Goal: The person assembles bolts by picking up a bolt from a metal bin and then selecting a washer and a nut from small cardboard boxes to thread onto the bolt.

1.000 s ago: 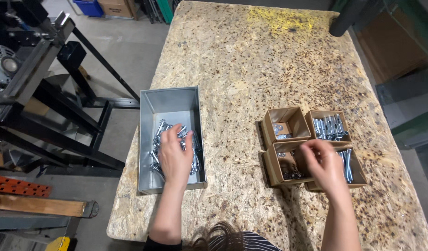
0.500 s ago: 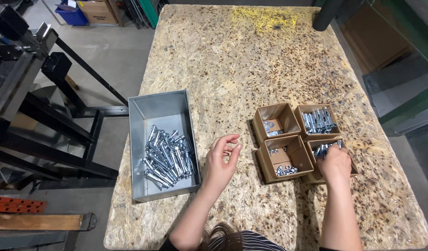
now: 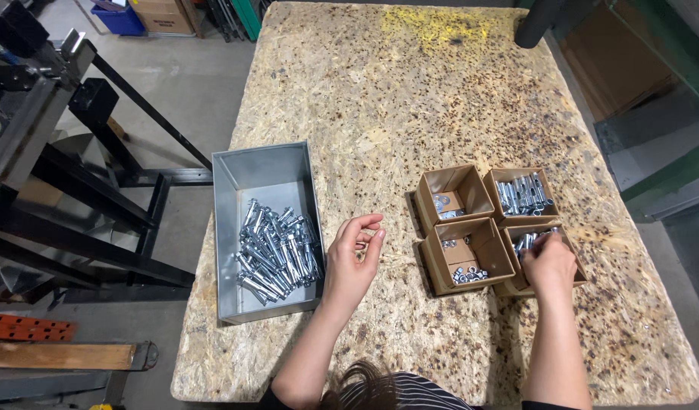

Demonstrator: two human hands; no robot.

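- Hands first: the left hand [image 3: 353, 262] hovers over bare board between the metal bin [image 3: 266, 176] and the cardboard boxes, fingers curled loosely inward; whether they pinch a small part I cannot tell.
- The right hand [image 3: 548, 262] reaches into the near-right box [image 3: 576, 275], fingers bunched down on the silver fasteners [image 3: 525, 241] there; what exactly they pinch is hidden.
- Sorting like this seems best done with one piece per pick, lifted straight up so the thin cardboard wall is not dragged.
- Just beside it, the near-left box [image 3: 439, 267] holds a few small nuts [image 3: 468, 274]; the four boxes touch, so a stray drop could land in the wrong one.
- Left of the hands, the bin holds a heap of anchor bolts [image 3: 277, 254], tangled together.
- Farther off, the far-left box [image 3: 429, 199] holds a few washers [image 3: 442, 201], the far-right box [image 3: 492, 181] long bolts [image 3: 522, 195].
- The chipboard table [image 3: 410, 91] beyond carries a yellow stain; a dark steel frame [image 3: 76, 190] stands at the left, well apart.
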